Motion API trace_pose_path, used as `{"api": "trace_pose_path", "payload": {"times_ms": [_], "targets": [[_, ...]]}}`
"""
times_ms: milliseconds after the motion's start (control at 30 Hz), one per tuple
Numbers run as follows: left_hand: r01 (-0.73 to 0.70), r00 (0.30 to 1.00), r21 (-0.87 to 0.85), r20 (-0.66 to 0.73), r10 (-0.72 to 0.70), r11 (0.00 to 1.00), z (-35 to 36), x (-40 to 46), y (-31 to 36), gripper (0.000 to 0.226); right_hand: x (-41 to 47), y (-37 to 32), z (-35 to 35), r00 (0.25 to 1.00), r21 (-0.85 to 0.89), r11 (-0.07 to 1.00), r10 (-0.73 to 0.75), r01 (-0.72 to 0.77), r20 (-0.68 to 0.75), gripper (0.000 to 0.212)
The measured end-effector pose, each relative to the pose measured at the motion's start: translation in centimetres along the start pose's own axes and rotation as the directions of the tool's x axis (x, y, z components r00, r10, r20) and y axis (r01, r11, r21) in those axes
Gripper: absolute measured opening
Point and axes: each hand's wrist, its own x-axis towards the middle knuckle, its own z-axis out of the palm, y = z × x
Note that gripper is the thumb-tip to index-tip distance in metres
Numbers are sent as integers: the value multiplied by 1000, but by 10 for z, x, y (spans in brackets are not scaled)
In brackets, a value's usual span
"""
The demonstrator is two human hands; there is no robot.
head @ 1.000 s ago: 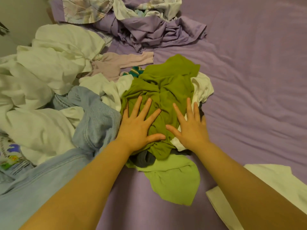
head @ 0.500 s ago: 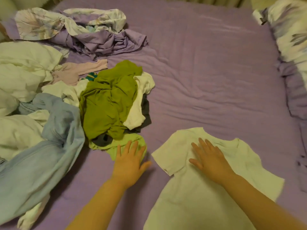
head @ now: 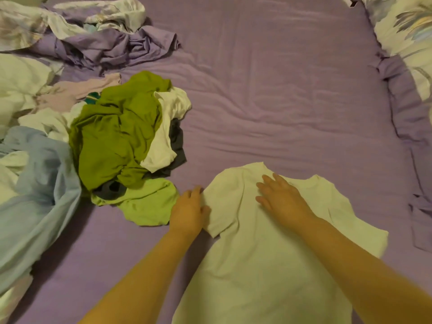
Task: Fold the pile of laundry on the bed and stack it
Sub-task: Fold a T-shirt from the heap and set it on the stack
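Right hand lies flat, fingers straight and slightly spread, pressing the chest of a white T-shirt just below the neckline. Left hand sits at the shirt's left sleeve edge, fingers loosely bent against the hem; whether it pinches the cloth cannot be told. The shirt is spread flat on the purple bed sheet, collar away from the person, both sleeves out, its lower part running out of view. Judged: thin knit, light, limp, no stiffness of its own, so it will sag and crease if lifted by one point. Best taken at sleeve hem and shoulder seam, one palm pinning the body while the side is turned in. Beside it to the left, the unfolded pile: olive green garment, lime green piece, light blue fabric, crumpled purple sheet further off. Floral pillow at far right.
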Motion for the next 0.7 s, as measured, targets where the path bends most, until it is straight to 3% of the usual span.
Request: {"api": "trace_pose_path", "payload": {"times_ms": [133, 400, 533, 700], "targets": [[13, 999, 205, -33, -6, 979, -6, 10, -8, 25, 44, -28, -1, 995, -16, 998, -67, 66, -77, 42], [30, 951, 220, -306, 40, 975, -71, 48, -57, 27, 96, -67, -2, 992, -11, 998, -65, 64, -105, 45], [85, 968, 282, -252, -12, 956, -81, 62, -77, 29, 104, -78, 2, 994, -21, 998, -58, 56, -96, 45], [35, 976, 263, -215, 23, 964, -56, 54, -76, 31, 101, -77, 14, 993, -109, 994, 4, -17, -121, 47]]}}
